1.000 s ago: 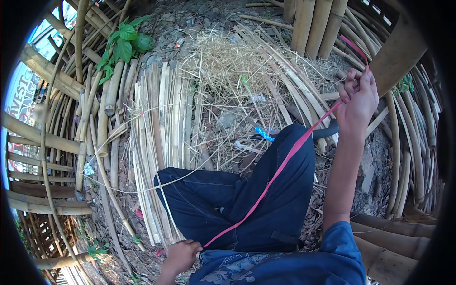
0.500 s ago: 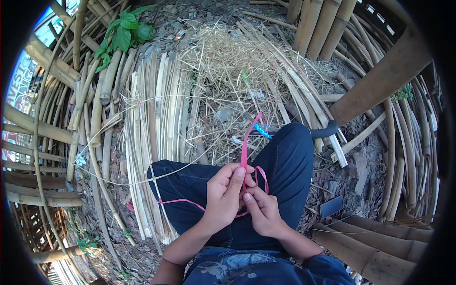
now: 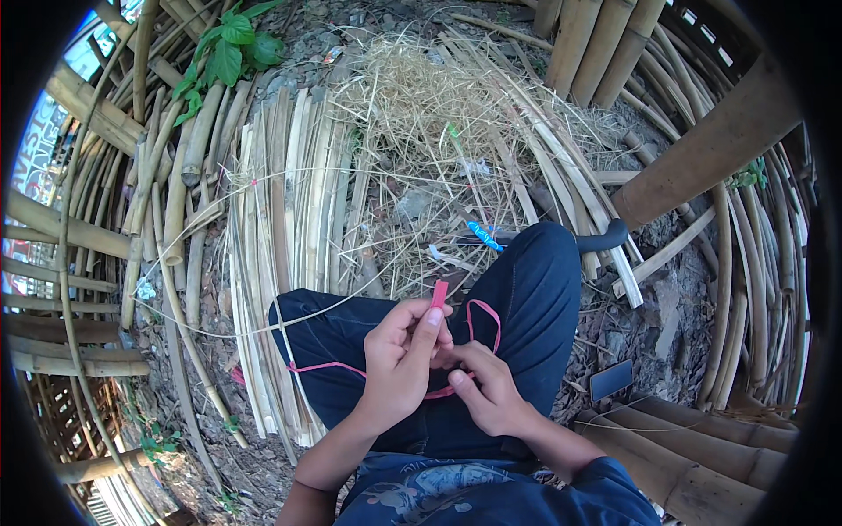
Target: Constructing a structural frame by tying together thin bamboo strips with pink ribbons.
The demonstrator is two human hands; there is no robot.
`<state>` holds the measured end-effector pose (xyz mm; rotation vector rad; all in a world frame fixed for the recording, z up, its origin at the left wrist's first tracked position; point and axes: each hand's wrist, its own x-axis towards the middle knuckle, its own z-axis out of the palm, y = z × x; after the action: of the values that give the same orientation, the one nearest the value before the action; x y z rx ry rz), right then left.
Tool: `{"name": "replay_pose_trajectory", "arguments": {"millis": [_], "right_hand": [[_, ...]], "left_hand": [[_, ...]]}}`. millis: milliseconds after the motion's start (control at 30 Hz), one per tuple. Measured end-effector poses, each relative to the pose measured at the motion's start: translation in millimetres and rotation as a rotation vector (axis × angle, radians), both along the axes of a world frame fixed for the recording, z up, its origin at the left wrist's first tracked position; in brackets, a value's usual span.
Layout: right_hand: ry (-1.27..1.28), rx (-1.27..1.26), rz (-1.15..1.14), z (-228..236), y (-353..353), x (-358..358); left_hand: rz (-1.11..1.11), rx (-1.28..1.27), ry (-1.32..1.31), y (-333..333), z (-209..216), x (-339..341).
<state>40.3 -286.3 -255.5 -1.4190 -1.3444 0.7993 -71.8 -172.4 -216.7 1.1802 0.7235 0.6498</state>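
A pink flat strip (image 3: 439,294) pokes up from the fingertips of my left hand (image 3: 399,364), which pinches it between thumb and index finger. Its short upright end looks folded over. My right hand (image 3: 491,394) sits just beside and below, its fingers curled in behind the left hand and its thumb slightly apart; the strip runs into this hand, though its fingertips are partly hidden. The rest of the strip makes a loop above the right hand and trails leftward across my dark trousers (image 3: 535,298), meeting a thin bent cane (image 3: 263,330) by my left knee.
Split bamboo slats (image 3: 303,193) lie left of centre, with a heap of pale shavings (image 3: 421,96) farther off. A black curved handle (image 3: 605,237) lies beyond my right knee, near a blue patterned piece (image 3: 484,235). A phone (image 3: 610,380) rests right, near bamboo poles (image 3: 684,456).
The long upright end of the pink strip is now a short stub above my left thumb. My right fingers have shifted behind the left hand, and its thumb has spread a little.
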Motion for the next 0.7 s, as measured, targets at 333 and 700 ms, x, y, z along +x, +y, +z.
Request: {"name": "replay_pose_trajectory", "arguments": {"millis": [333,700], "right_hand": [[0.396,0.116,-0.306,18.4,21.1,22.3],[0.295,0.106,-0.312,15.2,10.9,25.1]], "left_hand": [[-0.106,0.173,0.122,-31.8,-8.1,4.0],[-0.106,0.192,0.124,-34.5,-9.8,2.4]]}}
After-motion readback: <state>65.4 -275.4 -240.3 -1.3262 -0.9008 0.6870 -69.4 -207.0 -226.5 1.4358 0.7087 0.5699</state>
